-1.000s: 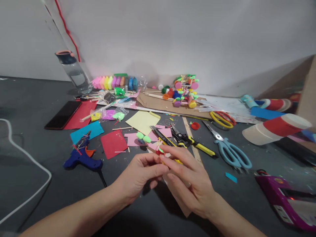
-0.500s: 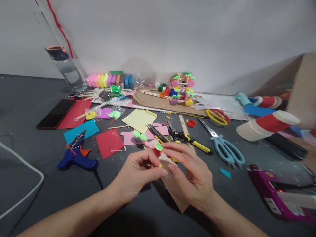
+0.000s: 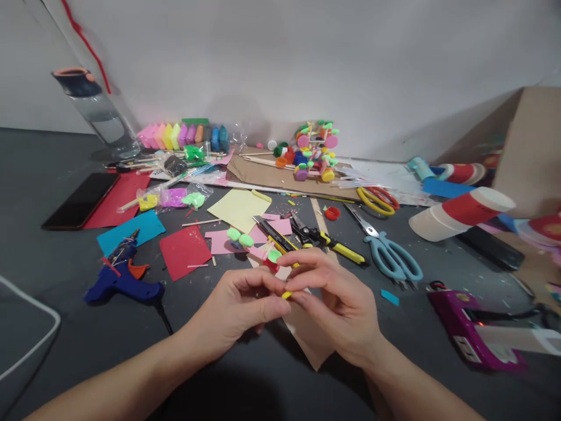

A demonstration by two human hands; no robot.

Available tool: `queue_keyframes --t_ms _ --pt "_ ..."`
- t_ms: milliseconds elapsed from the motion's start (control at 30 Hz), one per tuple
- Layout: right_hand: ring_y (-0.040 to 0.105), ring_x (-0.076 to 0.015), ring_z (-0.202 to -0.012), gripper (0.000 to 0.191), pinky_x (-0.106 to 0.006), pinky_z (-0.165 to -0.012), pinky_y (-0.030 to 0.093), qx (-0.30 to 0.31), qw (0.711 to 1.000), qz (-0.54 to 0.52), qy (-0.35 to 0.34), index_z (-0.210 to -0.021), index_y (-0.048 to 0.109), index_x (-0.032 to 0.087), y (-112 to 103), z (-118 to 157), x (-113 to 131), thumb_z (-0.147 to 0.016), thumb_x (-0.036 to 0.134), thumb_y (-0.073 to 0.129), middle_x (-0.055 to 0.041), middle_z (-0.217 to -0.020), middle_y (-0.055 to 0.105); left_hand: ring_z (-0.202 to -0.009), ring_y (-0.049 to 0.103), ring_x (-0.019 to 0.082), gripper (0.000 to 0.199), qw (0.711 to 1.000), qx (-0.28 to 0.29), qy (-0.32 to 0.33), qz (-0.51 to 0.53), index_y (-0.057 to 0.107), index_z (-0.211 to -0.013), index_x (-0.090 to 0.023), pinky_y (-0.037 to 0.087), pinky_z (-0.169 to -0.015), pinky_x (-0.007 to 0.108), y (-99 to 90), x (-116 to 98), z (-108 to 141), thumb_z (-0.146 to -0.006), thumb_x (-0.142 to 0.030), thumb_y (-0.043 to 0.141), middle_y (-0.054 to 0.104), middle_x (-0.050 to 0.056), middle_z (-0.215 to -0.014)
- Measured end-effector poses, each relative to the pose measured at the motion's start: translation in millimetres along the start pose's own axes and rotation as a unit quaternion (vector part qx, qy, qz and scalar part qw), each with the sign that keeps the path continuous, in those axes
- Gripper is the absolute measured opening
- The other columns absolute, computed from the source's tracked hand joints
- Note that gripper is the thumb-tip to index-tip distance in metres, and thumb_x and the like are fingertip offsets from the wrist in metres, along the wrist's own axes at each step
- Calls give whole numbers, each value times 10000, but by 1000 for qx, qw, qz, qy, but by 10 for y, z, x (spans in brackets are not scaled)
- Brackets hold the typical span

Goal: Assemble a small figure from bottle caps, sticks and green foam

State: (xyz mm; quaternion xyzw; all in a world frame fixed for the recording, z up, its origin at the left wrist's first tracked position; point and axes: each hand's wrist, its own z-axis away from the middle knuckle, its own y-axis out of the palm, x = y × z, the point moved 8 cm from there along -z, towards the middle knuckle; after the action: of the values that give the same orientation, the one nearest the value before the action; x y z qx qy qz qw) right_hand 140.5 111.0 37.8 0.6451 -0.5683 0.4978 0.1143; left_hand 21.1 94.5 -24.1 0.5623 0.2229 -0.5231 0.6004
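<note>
A small yellow piece of clay (image 3: 287,294) sits between the fingertips of both hands. My left hand (image 3: 249,304) is closed in a pinch on its one side. On the other side, my right hand (image 3: 331,304) pinches it with thumb and fingers. Just beyond the fingertips is a small red piece with a bright green top (image 3: 274,257), partly hidden by my right hand. Left of it stand two light green ovals (image 3: 240,237) on a small dark base. Below the hands lies a tan strip of paper (image 3: 309,339).
A blue glue gun (image 3: 125,283) lies at left, near red paper (image 3: 184,251). Cutters (image 3: 313,234) and light blue scissors (image 3: 392,257) lie ahead and right. A purple device (image 3: 473,333) is at right. Small colourful models (image 3: 318,152) stand at the back.
My right hand has closed in, and its fingers now meet the yellow clay that my left hand pinched. The view has turned slightly to the right.
</note>
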Motion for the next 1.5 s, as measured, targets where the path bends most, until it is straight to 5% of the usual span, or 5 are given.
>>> queue_keyframes --t_ms 333,933,1333,1500 --pt "652 -193 -1030 174 -370 -893 525 -12 999 32 -30 -985 672 236 -15 -47 56 -874 104 654 -57 -1130 676 -550 467 64 176 993 -29 82 -73 736 -764 -161 341 -511 213 -38 -156 12 -778 -333 771 604 -14 -729" --pt "661 -188 -992 220 -357 -868 534 -21 998 50 -34 -951 641 233 17 -16 81 -823 55 624 -61 -1105 689 -512 412 59 187 994 -40 63 -83 654 -669 -151 273 -489 224 -14 -149 -2 -784 -285 717 552 -35 -631" --pt "660 -171 -850 126 -315 -731 564 -118 992 -38 23 -859 621 219 -147 -16 35 -903 118 559 -50 -964 675 -501 475 73 373 996 -49 15 -77 577 -634 -150 375 -461 196 -43 -41 -7 -825 -462 651 557 -3 -631" --pt "662 -187 -889 121 -344 -780 563 -97 995 -13 17 -879 671 230 -120 -7 46 -877 120 621 -50 -969 695 -509 534 88 145 999 12 -1 45 630 -821 -167 441 -397 171 49 16 -17 -823 -301 686 595 -11 -682"
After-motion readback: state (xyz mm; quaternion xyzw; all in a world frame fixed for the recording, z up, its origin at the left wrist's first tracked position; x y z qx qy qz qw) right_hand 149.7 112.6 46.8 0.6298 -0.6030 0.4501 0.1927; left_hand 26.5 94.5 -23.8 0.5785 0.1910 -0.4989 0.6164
